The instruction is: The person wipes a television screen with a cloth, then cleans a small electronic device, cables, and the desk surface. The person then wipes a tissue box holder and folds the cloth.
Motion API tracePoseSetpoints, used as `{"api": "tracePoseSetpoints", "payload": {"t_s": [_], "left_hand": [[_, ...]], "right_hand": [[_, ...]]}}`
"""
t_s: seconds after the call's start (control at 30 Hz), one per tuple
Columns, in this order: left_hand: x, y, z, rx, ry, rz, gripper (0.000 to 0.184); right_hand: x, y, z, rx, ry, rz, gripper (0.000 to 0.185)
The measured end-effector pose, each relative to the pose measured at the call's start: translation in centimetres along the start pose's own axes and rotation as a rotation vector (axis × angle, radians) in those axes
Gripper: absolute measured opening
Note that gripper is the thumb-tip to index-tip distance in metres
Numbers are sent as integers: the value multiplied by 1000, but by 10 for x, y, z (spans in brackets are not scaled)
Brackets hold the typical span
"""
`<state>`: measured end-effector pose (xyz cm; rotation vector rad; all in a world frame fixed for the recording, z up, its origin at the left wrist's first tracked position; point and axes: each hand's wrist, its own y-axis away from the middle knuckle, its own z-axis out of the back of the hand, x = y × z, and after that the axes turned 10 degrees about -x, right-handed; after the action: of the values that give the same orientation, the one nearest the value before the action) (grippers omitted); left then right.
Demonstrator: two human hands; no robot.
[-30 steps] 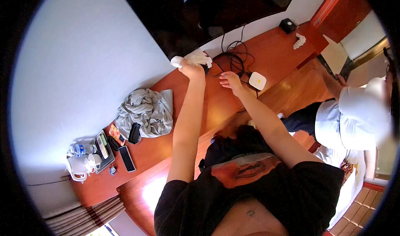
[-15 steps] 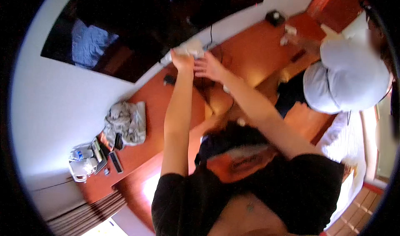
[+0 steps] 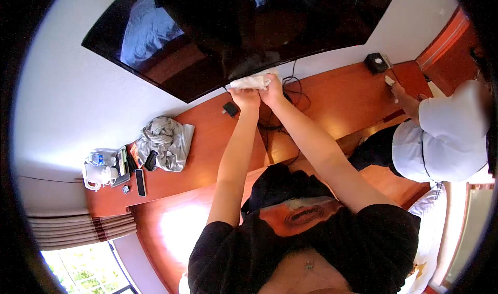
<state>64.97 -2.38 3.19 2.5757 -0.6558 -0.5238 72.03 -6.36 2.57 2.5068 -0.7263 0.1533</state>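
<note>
In front of the lower edge of the wide black TV (image 3: 311, 29), both arms reach out to a folded white cloth (image 3: 249, 82). My left hand (image 3: 246, 99) grips it from below on its left side. At the right end, my right hand (image 3: 272, 92) has its fingers closed around the cloth. Beneath my hands lies a long reddish-brown wooden desk (image 3: 212, 133). A small black adapter (image 3: 229, 109) rests close to my left wrist, and black cables (image 3: 298, 89) trail over the desk beside my right hand.
A crumpled grey garment (image 3: 166, 141), a phone (image 3: 140, 182), a white kettle (image 3: 96, 176) and a water bottle (image 3: 104, 160) sit at the desk's left. On the right, a person in a white shirt (image 3: 446, 133) holds something white near a black box (image 3: 375, 63).
My right hand has gone from spread fingers to gripping the cloth, and both hands now meet on it. The view has shifted; the other person still stands at the right.
</note>
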Motion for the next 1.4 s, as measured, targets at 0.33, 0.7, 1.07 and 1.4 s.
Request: {"api": "tracePoseSetpoints", "payload": {"t_s": [0.33,0.7,1.07,1.4], "left_hand": [[-35,8,-7,217,201,110,71],[42,0,-15,229,236,185,54],[177,-5,-44,251,225,347,34],[273,-4,-78,252,-6,435,36]], "right_hand": [[-24,-10,-19,-131,-208,6,18],[52,-12,-3,-123,-279,-49,36],[196,-30,30,-190,-277,73,42],[301,-52,60,-199,-246,207,45]]}}
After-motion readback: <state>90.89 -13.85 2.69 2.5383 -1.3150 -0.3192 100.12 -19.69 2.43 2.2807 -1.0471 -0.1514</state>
